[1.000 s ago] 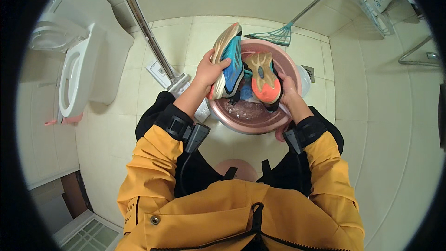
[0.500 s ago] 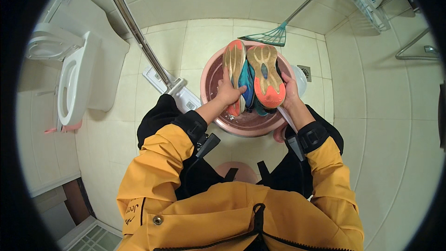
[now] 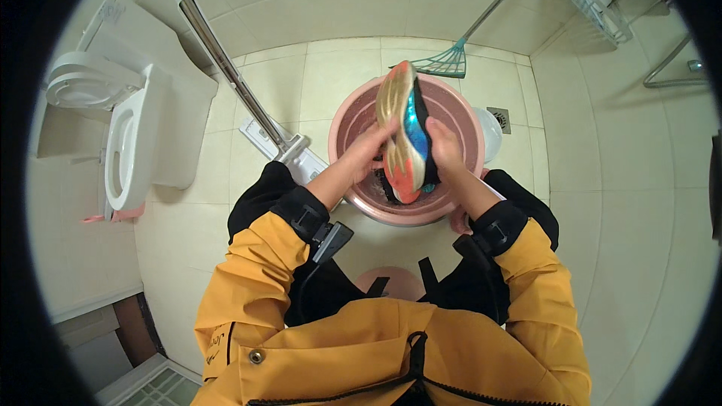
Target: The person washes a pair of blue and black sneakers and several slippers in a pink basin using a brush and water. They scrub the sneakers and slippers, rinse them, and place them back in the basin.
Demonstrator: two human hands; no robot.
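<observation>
A sneaker [image 3: 398,146] with a gold and orange sole, a shiny blue side and a black collar is tilted on its side above a pink basin [image 3: 344,183]. My left hand [image 3: 367,152] grips it from the sole side, thumb lying across the sole. Against the black collar side, my right hand [image 3: 445,149] is closed round the shoe, its fingertips partly hidden. Below the sneaker, dark and blue bits show in the basin; whether they belong to a second shoe I cannot tell.
A flat mop [image 3: 244,86] stands left of the basin, beyond it a white toilet [image 3: 139,131]. Behind the basin leans a green slotted broom-like tool [image 3: 447,62]. A floor drain [image 3: 499,119] and a pale round container [image 3: 490,135] lie to the right. A pink stool [image 3: 392,283] is beneath me.
Two sneakers were held side by side, soles up. Now one shows clearly, turned sideways between my hands. My right hand has moved left, inward over the basin.
</observation>
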